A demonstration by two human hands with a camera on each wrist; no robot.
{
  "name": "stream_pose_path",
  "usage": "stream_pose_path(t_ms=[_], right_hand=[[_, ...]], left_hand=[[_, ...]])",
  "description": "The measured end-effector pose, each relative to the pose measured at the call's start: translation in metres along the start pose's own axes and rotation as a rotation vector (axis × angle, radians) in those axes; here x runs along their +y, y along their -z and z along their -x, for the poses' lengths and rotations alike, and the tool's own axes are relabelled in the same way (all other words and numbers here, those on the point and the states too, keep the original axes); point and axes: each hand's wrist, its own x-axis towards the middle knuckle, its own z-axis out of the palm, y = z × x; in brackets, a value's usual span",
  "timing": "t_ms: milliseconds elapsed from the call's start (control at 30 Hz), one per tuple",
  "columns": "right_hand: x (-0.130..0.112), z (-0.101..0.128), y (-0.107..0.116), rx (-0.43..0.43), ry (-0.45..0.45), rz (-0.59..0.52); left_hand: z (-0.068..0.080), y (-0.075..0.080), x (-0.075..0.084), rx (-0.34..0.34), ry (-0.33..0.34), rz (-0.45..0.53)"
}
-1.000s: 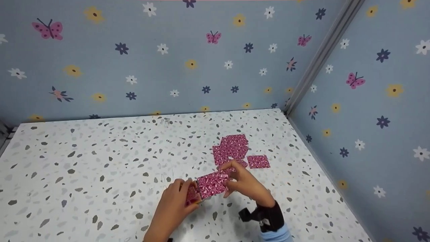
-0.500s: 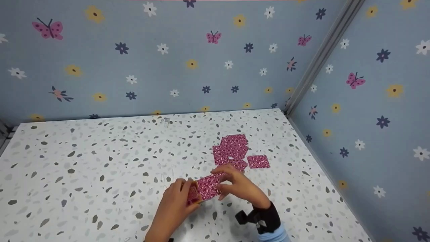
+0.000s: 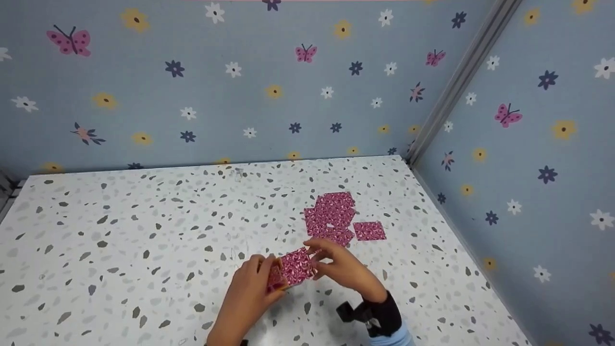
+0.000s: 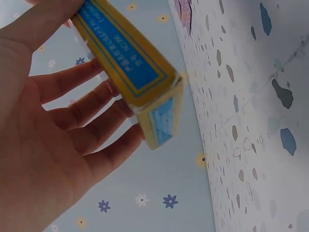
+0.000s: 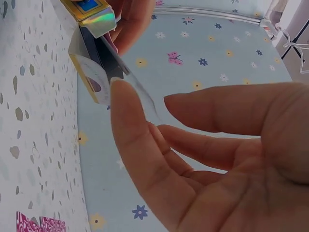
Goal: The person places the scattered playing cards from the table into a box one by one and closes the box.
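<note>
right fingers (image 5: 130, 125) pinch the pink card (image 3: 299, 266), half inside the box mouth | left hand (image 3: 250, 293) clasps the yellow card box (image 4: 133, 67) just above the table (image 3: 144, 230) | card's long axis runs left-right, box lies left of right hand (image 3: 343, 266) | loose cards (image 3: 336, 216) beyond

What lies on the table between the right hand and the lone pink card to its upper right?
In the head view, nothing but bare speckled table lies between the right hand and the lone card; the pile of cards sits just left of that stretch.
</note>
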Motion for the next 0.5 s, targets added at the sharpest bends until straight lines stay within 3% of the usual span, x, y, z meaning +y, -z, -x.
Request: stream_pose_path(t_ms=[233, 500], right_hand=[[-0.003, 0.003, -0.005, -0.044, 0.074, 0.091], [-0.005, 0.001, -0.011, -0.066, 0.112, 0.268]], left_hand=[[0.0, -0.001, 0.0, 0.005, -0.019, -0.003], [0.0, -0.002, 0.0, -0.013, -0.011, 0.001]])
